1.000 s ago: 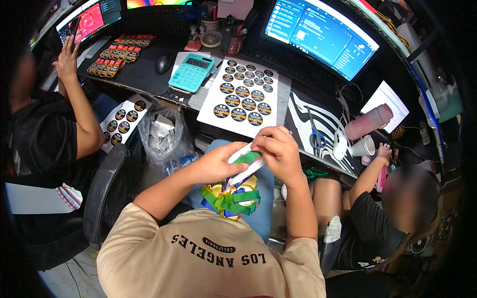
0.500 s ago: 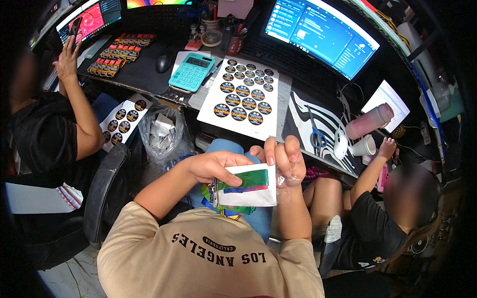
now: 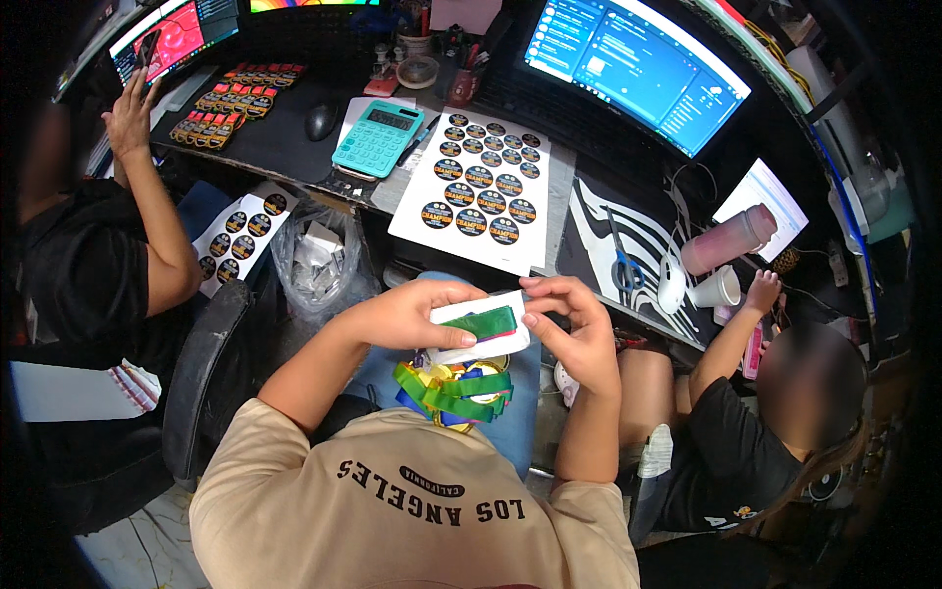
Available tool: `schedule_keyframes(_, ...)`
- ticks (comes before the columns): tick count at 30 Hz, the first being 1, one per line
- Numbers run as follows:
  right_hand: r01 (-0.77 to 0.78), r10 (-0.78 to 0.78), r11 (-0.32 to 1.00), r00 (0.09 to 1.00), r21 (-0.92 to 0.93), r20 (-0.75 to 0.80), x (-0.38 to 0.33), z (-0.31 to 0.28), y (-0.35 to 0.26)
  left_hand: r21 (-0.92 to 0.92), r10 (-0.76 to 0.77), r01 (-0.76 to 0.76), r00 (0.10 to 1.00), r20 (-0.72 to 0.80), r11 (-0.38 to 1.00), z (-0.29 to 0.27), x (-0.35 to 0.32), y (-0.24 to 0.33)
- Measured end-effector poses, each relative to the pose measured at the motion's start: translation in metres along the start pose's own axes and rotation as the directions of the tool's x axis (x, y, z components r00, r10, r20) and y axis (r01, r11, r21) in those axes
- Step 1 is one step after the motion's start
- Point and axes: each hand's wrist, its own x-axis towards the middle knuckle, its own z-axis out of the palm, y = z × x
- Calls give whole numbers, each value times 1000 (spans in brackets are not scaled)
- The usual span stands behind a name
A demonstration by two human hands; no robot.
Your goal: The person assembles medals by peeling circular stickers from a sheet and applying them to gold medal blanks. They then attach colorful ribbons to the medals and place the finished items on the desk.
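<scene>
My left hand (image 3: 417, 312) is closed around the left end of a small flat white box (image 3: 506, 344), its thumb pressing on the folded green ribbon (image 3: 481, 324) that lies across the top. A thin pinkish-red edge shows under the ribbon. At the box's right end, my right hand (image 3: 579, 329) holds the edge, with its thumb at the side and its index fingertip at the upper corner. Below the box, over my lap, is a bunch of gold medals with looped green, blue and yellow ribbons (image 3: 456, 393); the box partly hides them.
Ahead on the desk are a sheet of round black stickers (image 3: 481, 196), a teal calculator (image 3: 378, 137) and several bundled badge-like pieces (image 3: 235, 103). A clear plastic bag (image 3: 319, 260) hangs left. Scissors (image 3: 625, 270), a mouse (image 3: 671, 285) and a cup (image 3: 718, 288) stand right. People sit on both sides.
The white box has tilted and moved up slightly, uncovering the medals and ribbons below. My right hand's raised, curled fingers have come down to the box's right edge.
</scene>
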Motion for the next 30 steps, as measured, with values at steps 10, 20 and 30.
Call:
schedule_keyframes(10,-238,271,933,958,269,-95,-43,4,75,177,-168,148,980,106,973,8,-23,-18)
schedule_keyframes(20,-437,445,880,896,187,0,-95,-16,119,-13,-358,360,920,-161,933,-51,-81,-21)
schedule_keyframes(30,-425,376,862,902,-278,-211,-102,9,129,-71,-270,263,885,-379,962,-50,-70,-50)
